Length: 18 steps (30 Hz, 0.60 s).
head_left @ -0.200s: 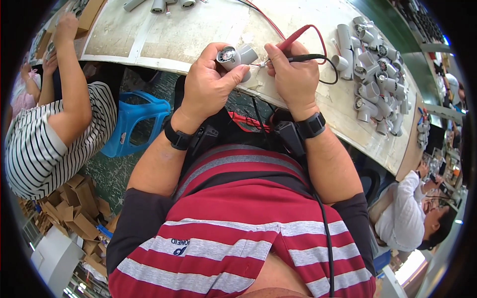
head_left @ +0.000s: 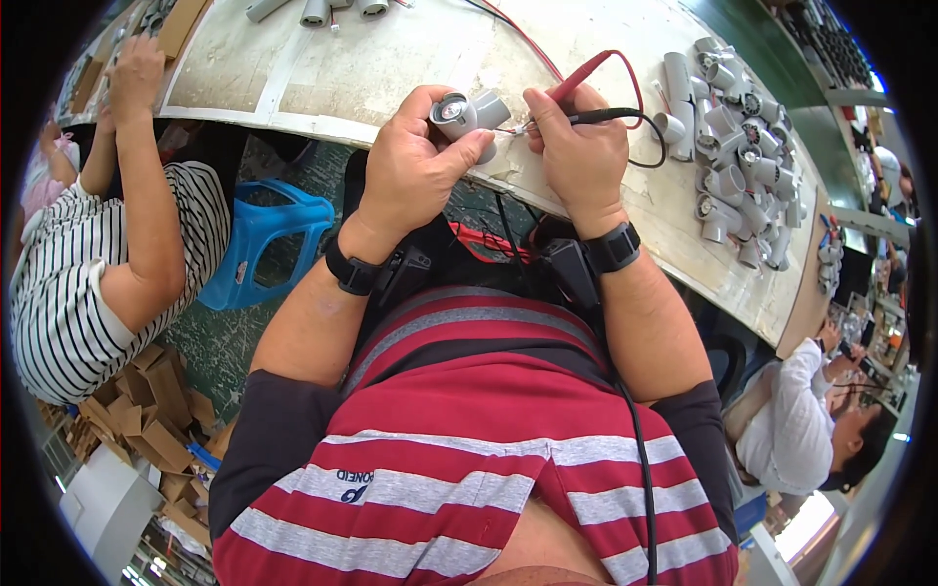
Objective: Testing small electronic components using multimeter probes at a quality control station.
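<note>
The left hand (head_left: 415,166) is closed around a grey plastic fitting of joined round tubes (head_left: 457,125), thumb pressed on its side. The right hand (head_left: 586,146) pinches a slim red test probe (head_left: 578,76) and a black test probe (head_left: 598,115) together, their tips near a small white connector (head_left: 520,130) at the fitting's wire; actual contact is too small to tell. Since the previous picture the fitting has shifted slightly rightward while the probes stay nearly put, suggesting a small adjustment within the same step. The near edge of the pale, worn tabletop (head_left: 352,68) runs just under both hands. Beyond the grip, bare surface shows; to its right, a heap of grey tube fittings (head_left: 733,179) limits sideways movement.
</note>
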Tool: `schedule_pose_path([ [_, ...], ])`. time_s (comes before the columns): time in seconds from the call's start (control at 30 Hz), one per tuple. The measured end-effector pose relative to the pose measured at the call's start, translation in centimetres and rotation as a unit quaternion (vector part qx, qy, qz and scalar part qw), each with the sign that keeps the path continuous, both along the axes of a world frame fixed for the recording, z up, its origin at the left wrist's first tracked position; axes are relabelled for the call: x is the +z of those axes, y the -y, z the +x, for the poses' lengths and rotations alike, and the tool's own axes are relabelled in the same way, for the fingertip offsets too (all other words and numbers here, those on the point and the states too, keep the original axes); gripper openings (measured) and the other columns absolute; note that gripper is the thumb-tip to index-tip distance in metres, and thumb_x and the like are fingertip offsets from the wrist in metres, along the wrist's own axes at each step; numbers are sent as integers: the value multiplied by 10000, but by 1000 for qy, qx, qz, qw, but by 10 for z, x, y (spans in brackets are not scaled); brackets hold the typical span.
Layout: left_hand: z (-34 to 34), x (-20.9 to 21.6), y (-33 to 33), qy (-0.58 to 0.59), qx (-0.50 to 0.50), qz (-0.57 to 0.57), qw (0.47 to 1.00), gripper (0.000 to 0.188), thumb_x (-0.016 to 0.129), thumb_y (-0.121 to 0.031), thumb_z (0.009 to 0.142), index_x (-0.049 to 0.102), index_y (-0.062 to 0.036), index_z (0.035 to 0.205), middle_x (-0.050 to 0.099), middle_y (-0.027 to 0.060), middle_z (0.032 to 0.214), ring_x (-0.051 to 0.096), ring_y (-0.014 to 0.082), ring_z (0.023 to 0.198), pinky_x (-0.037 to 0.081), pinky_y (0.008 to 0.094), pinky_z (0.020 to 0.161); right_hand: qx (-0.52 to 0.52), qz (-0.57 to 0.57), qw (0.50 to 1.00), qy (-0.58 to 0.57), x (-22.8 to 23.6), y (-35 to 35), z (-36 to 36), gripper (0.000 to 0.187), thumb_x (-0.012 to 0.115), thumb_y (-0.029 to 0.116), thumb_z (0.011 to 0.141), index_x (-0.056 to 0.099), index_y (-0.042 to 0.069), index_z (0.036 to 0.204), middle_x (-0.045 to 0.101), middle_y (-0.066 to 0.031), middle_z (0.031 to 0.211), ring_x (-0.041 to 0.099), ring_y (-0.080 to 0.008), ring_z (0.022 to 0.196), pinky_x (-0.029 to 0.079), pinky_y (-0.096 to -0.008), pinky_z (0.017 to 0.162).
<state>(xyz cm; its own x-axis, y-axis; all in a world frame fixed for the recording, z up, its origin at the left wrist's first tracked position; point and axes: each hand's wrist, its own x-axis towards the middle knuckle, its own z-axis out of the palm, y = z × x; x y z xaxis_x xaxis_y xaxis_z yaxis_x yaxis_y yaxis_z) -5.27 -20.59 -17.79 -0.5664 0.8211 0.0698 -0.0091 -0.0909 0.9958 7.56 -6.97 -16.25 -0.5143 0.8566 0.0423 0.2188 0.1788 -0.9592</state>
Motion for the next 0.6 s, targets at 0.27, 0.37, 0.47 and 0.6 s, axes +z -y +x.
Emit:
schedule_pose_path([
  [0.27,-6,-2,1,-2,-2,9,1000,340,782,-106,924,592,-20,1193,700,49,950,672,85,821,569,255,716,-1,31,999,13,1,2,-5,208,776,198,936,709,7,889,698,-33,712,640,-92,591,510,-228,553],
  [0.37,-7,0,1,8,-5,16,1000,339,782,-101,919,595,-22,1190,689,37,936,652,74,808,557,251,704,-3,14,1000,-10,2,4,-7,203,777,191,940,704,4,906,696,-37,712,639,-92,591,506,-226,554],
  [0.47,-7,-2,3,-22,-3,15,1000,339,783,-89,913,595,-28,1188,678,27,926,633,68,799,549,246,697,-4,27,1000,-11,-1,5,-5,196,779,184,939,701,5,918,694,-38,712,636,-92,589,503,-226,554],
  [0.6,-1,0,4,-27,-2,30,999,347,786,-70,902,595,-39,1190,664,15,912,611,62,789,539,241,689,-12,48,999,-7,-1,9,-2,188,783,174,937,697,7,927,692,-38,711,631,-91,585,497,-226,552],
])
